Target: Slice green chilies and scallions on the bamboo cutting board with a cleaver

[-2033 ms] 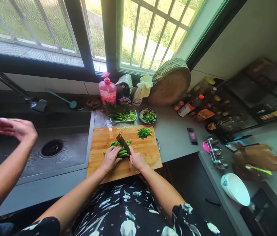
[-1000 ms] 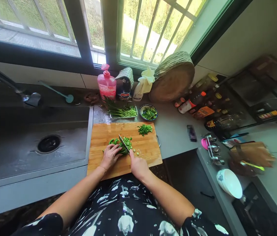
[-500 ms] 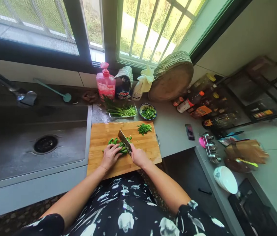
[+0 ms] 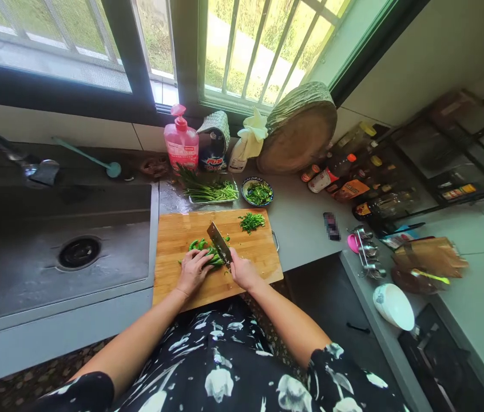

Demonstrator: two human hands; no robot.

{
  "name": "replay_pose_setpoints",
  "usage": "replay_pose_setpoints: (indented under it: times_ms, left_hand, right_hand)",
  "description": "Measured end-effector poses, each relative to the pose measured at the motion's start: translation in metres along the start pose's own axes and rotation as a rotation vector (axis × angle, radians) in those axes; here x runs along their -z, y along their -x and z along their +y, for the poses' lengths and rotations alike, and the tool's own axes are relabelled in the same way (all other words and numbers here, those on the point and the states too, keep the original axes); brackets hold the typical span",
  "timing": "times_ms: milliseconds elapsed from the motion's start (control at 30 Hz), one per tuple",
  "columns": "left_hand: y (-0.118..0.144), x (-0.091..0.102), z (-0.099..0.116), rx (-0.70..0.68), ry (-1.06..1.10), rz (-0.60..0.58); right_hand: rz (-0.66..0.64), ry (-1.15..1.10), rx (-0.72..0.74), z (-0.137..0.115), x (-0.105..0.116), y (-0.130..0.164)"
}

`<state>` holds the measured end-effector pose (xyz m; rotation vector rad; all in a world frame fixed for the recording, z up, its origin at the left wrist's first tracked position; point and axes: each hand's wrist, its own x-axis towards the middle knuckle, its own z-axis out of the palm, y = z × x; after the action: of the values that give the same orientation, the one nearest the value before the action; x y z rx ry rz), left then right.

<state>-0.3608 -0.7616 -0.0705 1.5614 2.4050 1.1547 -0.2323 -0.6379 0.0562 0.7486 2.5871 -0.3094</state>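
A wooden cutting board (image 4: 182, 234) lies on the grey counter beside the sink. My left hand (image 4: 192, 271) presses down on a bunch of green peppers (image 4: 202, 247) at the board's middle. My right hand (image 4: 244, 273) grips the handle of a cleaver (image 4: 218, 243), whose blade rests against the peppers just right of my left fingers. A small heap of chopped greens (image 4: 252, 221) sits at the board's far right corner.
Steel sink (image 4: 31, 257) with faucet (image 4: 31, 166) to the left. Behind the board: tray of green stalks (image 4: 210, 191), small bowl of greens (image 4: 258, 191), pink soap bottle (image 4: 181, 140), round wooden block (image 4: 297, 131). Right: sauce bottles (image 4: 345, 183), white bowl (image 4: 394, 306).
Another person's arms over the sink two seconds ago are gone. The cleaver has kept rising and dropping on the peppers; my left hand stays on them. The view shifted slightly.
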Motion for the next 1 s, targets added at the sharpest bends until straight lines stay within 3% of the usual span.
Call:
replay_pose_setpoints:
  times_ms: [133,300,767,1000]
  left_hand:
    - [-0.001,0.0,0.0,0.004,-0.004,0.0]
    - [-0.001,-0.001,0.001,-0.004,0.006,0.019]
    - [-0.001,-0.004,-0.005,-0.029,-0.019,-0.015]
    - [0.0,-0.004,-0.003,-0.041,-0.038,0.039]
  right_hand:
    - [-0.013,-0.019,0.024,0.002,0.016,0.015]
    - [-0.069,0.016,-0.001,-0.006,0.013,0.022]
    - [0.009,0.056,0.015,-0.02,-0.014,-0.023]
    - [0.031,-0.014,0.065,0.007,0.006,-0.001]
